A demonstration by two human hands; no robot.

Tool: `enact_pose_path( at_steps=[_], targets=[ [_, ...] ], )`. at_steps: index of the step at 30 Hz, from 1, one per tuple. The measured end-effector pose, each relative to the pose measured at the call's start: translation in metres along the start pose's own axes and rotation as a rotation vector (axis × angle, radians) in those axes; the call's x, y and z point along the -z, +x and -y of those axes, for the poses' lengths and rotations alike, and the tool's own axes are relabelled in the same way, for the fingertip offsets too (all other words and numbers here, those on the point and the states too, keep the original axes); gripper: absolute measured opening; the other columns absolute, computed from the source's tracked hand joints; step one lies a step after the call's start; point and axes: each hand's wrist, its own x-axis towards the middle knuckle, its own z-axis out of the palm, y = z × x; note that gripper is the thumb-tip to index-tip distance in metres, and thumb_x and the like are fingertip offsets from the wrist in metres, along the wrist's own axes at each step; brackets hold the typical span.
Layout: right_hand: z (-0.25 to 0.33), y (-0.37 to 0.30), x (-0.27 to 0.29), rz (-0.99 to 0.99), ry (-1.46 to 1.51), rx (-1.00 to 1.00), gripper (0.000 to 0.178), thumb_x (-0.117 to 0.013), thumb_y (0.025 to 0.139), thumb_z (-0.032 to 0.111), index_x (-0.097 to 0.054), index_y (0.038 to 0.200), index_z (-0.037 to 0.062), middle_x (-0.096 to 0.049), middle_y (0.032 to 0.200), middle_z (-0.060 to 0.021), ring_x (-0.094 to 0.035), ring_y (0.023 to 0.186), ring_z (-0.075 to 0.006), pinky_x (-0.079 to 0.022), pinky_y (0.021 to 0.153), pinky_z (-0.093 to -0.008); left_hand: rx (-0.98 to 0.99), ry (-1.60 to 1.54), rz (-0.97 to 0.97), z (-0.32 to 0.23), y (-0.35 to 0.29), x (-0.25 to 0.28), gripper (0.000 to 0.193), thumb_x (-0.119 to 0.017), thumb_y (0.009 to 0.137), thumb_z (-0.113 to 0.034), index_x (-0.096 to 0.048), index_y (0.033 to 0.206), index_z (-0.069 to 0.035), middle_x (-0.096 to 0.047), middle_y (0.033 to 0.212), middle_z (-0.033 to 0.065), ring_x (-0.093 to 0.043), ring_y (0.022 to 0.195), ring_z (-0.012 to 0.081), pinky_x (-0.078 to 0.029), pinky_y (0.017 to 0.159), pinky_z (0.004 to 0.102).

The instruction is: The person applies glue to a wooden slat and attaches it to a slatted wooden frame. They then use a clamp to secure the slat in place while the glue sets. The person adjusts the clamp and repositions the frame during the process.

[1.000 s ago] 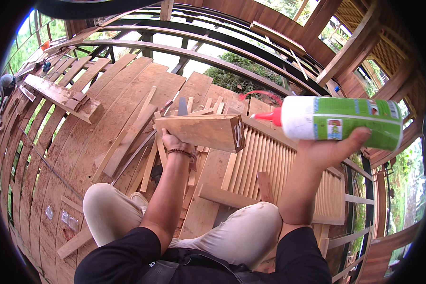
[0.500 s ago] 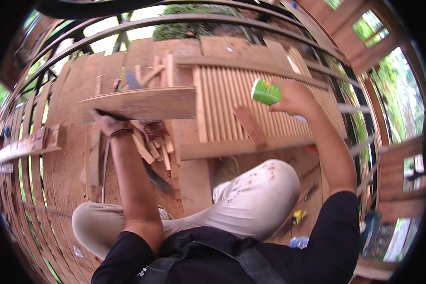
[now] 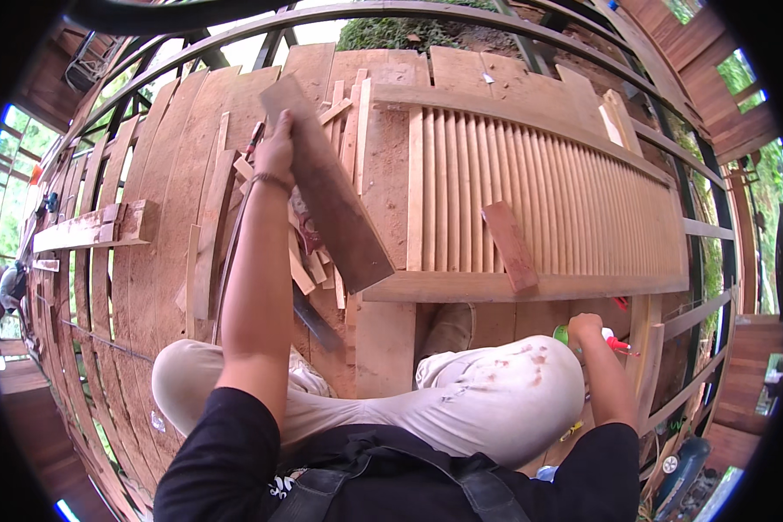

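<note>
In my left hand (image 3: 276, 150) is a flat brown board (image 3: 335, 196), gripped near its far end. It slants toward me, its near end by the corner of a louvred wooden panel (image 3: 565, 196). My right hand (image 3: 588, 325) is down beside my right knee, closed around a green and white bottle (image 3: 561, 334) with a red nozzle. Fingers cover most of the bottle. A short reddish-brown wood block (image 3: 508, 245) rests across the panel's slats and lower rail.
Thin wood offcuts (image 3: 303, 271) and a dark flat blade-like piece (image 3: 316, 322) lie left of the panel. Further left is a pale timber piece (image 3: 96, 233). A metal railing (image 3: 383, 10) runs along the far side. My crossed legs (image 3: 487, 391) are close to the panel.
My right hand has lowered the bottle from above the panel to beside my right knee. The board in my left hand has turned from crosswise to slanting toward me. The view has shifted.
</note>
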Motion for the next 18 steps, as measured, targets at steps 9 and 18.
enact_pose_path(
  at_steps=[9, 18],
  targets=[
    [0.036, 0.051, 0.006, 0.012, -0.243, 0.051, 0.032, -0.06, 0.094, 0.025, -0.075, 0.121, 0.0144, -0.072, 0.124, -0.0075, -0.07, 0.109, -0.0273, -0.048, 0.089, -0.0547, 0.031, 0.38, 0.035, 0.015, 0.018, -0.058, 0.062, -0.07, 0.092, -0.044, -0.066, 0.121, 0.01, -0.068, 0.12, 0.0179, -0.065, 0.103, 0.0242, -0.05, 0.089, 0.0357],
    [0.025, 0.043, 0.002, -0.066, -0.079, -0.118, 0.032, -0.058, 0.094, 0.025, -0.075, 0.12, 0.0161, -0.071, 0.125, -0.0064, -0.067, 0.115, -0.0286, -0.047, 0.088, -0.0521, 0.081, 0.328, 0.124, 0.059, 0.055, -0.035, 0.053, -0.07, 0.096, -0.038, -0.067, 0.123, 0.008, -0.07, 0.117, 0.0123, -0.065, 0.101, 0.0191, -0.051, 0.088, 0.0309]
  ],
)
